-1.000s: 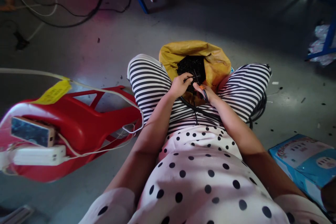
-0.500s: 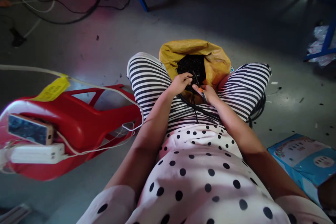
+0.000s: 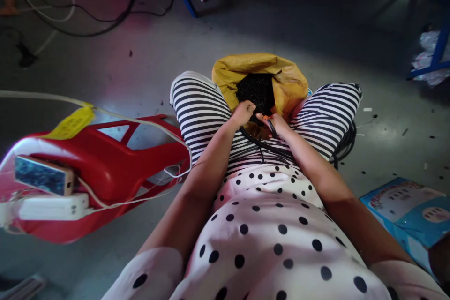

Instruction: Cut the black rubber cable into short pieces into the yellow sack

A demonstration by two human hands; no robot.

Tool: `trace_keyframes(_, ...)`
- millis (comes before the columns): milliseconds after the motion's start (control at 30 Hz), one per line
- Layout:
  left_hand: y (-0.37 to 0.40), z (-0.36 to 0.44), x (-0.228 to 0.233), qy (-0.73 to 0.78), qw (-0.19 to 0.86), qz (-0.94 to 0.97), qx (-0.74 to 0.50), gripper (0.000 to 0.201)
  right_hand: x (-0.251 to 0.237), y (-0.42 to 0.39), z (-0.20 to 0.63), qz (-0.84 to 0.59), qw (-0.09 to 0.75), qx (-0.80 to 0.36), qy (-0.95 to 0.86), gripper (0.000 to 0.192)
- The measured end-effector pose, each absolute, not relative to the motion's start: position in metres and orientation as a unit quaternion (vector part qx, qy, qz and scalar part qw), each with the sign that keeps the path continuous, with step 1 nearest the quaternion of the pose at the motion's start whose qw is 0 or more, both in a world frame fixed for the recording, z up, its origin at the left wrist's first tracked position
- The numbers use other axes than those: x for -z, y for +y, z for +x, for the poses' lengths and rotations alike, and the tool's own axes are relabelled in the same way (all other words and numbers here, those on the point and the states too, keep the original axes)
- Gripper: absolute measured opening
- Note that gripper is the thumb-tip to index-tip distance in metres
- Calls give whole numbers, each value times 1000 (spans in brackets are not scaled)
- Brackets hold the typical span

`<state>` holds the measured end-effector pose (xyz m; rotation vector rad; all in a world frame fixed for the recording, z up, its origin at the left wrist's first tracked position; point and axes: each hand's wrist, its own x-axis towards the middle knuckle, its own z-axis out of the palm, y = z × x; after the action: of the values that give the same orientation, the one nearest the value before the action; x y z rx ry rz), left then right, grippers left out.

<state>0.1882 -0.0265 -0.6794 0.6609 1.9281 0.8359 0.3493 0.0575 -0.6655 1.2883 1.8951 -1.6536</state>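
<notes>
Between the striped knees, at the mouth of the yellow bag (image 3: 284,79) of small black pieces (image 3: 258,89): left hand (image 3: 242,113) curled, fingers pinched (on what, too small to tell). Right hand (image 3: 277,124) grips a black cable (image 3: 262,143) with an orange-handled tool (image 3: 267,118). Red plastic stool (image 3: 112,164) lies well to the left.

floor (image 3: 316,42) looks like smooth concrete with a dull sheen. stool (image 3: 105,164) is glossy red plastic, yellow bag (image 3: 291,84) is crinkly matt plastic, cable (image 3: 267,146) black rubbery, trousers (image 3: 200,108) soft striped cloth.
</notes>
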Motion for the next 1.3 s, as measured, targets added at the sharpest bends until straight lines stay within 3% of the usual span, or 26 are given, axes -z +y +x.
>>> trace_keyframes(400, -29, 187, 686, 795, 448, 283, -295, 20, 668, 59, 350, 431, 182, 565, 680, 72)
trace_keyframes(800, -26, 187, 687, 782, 436, 257, -364, 23, 667, 57, 350, 463, 168, 580, 649, 70)
trace_keyframes(1100, -28, 186, 650, 687, 532, -24, -494, 12, 660, 59, 343, 530, 78, 616, 577, 72)
trace_keyframes(1300, -35, 181, 637, 606, 555, -67, -566, 9, 672, 62, 343, 512, 102, 604, 602, 72)
